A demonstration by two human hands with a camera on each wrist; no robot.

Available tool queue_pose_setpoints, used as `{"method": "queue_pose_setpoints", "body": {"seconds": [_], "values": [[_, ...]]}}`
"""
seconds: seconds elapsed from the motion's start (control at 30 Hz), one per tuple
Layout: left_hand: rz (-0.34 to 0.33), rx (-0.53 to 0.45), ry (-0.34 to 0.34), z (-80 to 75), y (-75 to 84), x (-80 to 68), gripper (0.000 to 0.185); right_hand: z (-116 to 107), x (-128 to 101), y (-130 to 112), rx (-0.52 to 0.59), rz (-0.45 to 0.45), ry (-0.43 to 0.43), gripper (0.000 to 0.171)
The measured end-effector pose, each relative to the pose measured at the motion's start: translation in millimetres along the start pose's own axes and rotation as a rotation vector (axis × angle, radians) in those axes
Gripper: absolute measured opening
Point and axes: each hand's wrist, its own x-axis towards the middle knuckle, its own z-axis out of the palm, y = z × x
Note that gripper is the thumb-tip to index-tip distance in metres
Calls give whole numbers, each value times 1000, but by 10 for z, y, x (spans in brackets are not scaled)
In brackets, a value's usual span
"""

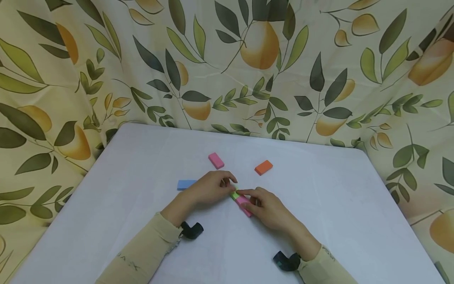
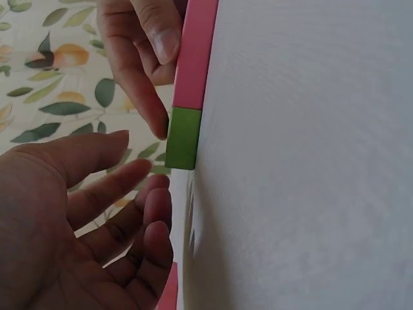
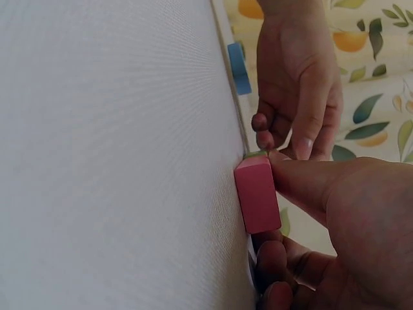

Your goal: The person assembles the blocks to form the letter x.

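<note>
A green block and a pink block lie end to end in a line on the white table. My right hand pinches the pink block from both sides, and its forefinger tip reaches the green block. My left hand hovers just left of the green block with loosely curled fingers, holding nothing and not touching it.
A second pink block and an orange block lie farther back. A blue block sits behind my left hand. A leaf-and-fruit patterned curtain hangs around the table.
</note>
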Motion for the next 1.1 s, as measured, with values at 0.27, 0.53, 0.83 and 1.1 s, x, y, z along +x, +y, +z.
{"method": "queue_pose_setpoints", "body": {"seconds": [0.27, 0.53, 0.83, 1.1], "values": [[11, 23, 8, -95, 67, -18, 26, -10, -6, -1, 2, -16, 3, 42], [-5, -11, 17, -191, 83, -63, 27, 12, -11, 15, 7, -14, 3, 42], [-2, -17, 37, -319, -4, -154, 28, 10, -11, -8, 18, 12, -11, 40], [-16, -5, 63, -412, -97, -246, 27, -20, -22, -10, 16, 27, -20, 40]]}}
